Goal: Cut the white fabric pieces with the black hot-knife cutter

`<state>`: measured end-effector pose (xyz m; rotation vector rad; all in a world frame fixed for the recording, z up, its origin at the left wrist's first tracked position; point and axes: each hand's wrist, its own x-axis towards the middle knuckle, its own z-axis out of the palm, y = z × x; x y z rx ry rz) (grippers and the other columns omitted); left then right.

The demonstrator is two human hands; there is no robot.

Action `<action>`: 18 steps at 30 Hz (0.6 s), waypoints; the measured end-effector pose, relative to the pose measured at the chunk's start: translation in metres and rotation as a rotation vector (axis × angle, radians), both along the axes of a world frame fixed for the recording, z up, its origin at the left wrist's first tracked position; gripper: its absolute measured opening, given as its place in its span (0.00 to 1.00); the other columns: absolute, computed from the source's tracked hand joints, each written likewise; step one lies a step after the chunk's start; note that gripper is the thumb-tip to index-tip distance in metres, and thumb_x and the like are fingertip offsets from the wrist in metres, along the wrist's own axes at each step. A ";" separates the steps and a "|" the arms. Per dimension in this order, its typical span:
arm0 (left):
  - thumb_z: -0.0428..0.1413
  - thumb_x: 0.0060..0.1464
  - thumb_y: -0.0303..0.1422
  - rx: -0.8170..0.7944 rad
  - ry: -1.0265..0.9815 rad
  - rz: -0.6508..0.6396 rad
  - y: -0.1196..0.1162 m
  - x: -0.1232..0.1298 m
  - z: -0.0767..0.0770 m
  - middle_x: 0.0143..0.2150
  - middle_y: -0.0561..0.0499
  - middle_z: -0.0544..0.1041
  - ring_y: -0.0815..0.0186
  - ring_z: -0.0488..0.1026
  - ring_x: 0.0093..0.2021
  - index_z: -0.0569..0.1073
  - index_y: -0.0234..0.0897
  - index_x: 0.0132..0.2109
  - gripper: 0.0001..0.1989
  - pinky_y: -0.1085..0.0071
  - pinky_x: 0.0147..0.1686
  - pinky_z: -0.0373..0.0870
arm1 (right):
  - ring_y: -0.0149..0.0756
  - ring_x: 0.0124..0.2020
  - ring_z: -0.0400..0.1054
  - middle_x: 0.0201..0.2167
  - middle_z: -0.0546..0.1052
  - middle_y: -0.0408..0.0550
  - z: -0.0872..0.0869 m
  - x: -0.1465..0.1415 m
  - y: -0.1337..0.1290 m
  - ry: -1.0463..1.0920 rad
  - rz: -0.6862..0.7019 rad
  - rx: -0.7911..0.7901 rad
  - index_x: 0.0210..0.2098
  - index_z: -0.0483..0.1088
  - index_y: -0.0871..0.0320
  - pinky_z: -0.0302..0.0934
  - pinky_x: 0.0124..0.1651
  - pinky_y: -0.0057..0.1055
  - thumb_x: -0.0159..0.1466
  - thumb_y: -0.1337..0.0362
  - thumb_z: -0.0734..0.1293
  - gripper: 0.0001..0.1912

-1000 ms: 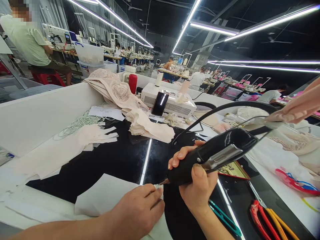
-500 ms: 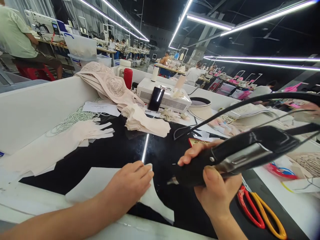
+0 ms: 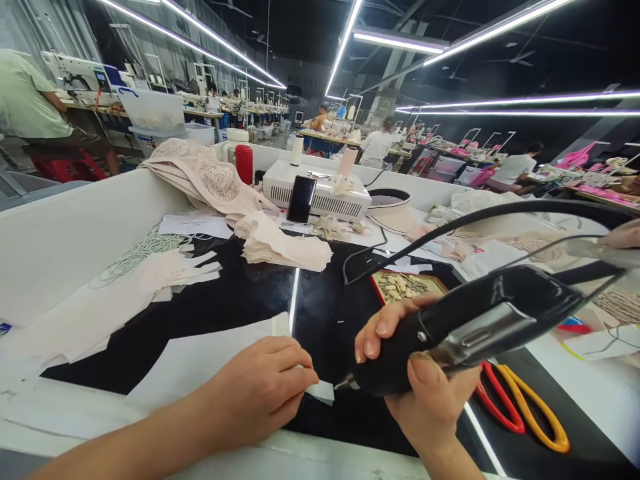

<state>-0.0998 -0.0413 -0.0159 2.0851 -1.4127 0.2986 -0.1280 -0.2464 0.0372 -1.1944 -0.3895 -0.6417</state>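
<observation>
My left hand [image 3: 267, 387] is closed on the white fabric piece [image 3: 200, 357] at the front of the black tabletop [image 3: 330, 307]. A corner of the piece sticks out to the right of its fingers. Wrapped around a black handheld tool [image 3: 465, 327] with a metal lever is my right hand [image 3: 425, 360]. The tool's pointed metal tip is just right of that corner; whether they touch is unclear. Red and orange-handled scissors [image 3: 533, 407] lie right of my right hand. A stack of beige fabric [image 3: 283, 243] rests farther back.
At the left are layered pale fabric [image 3: 115, 293] and green cord [image 3: 145, 250]. Behind stand a phone [image 3: 301, 199], a white vented box [image 3: 340, 193] and a red container [image 3: 244, 165]. A small tray [image 3: 405, 287] sits behind my right hand. A cable arches over the right side.
The white piece has shifted and turned under my left hand, so less of it shows on the right. The tool tip is now closer to its corner. The camera view has shifted slightly.
</observation>
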 end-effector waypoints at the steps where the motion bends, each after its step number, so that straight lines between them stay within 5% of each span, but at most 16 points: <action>1: 0.54 0.65 0.20 0.019 -0.001 -0.012 -0.001 -0.001 -0.001 0.47 0.51 0.79 0.65 0.75 0.48 0.75 0.38 0.50 0.12 0.67 0.53 0.73 | 0.33 0.25 0.71 0.33 0.74 0.41 -0.001 0.000 0.000 0.001 0.008 0.002 0.51 0.70 0.50 0.71 0.24 0.30 0.65 0.58 0.77 0.18; 8: 0.53 0.69 0.21 0.097 -0.172 -0.044 -0.008 0.001 -0.011 0.42 0.50 0.78 0.64 0.75 0.43 0.75 0.35 0.48 0.08 0.66 0.48 0.72 | 0.32 0.25 0.71 0.33 0.74 0.41 -0.005 -0.002 0.002 0.015 0.032 0.019 0.51 0.70 0.50 0.70 0.24 0.30 0.65 0.56 0.77 0.18; 18: 0.50 0.72 0.22 0.104 -0.342 -0.046 -0.018 0.002 -0.003 0.32 0.52 0.73 0.64 0.69 0.33 0.74 0.34 0.42 0.10 0.66 0.36 0.68 | 0.32 0.25 0.71 0.34 0.74 0.41 -0.009 -0.004 0.001 0.008 0.037 0.030 0.51 0.70 0.50 0.70 0.25 0.29 0.66 0.57 0.77 0.18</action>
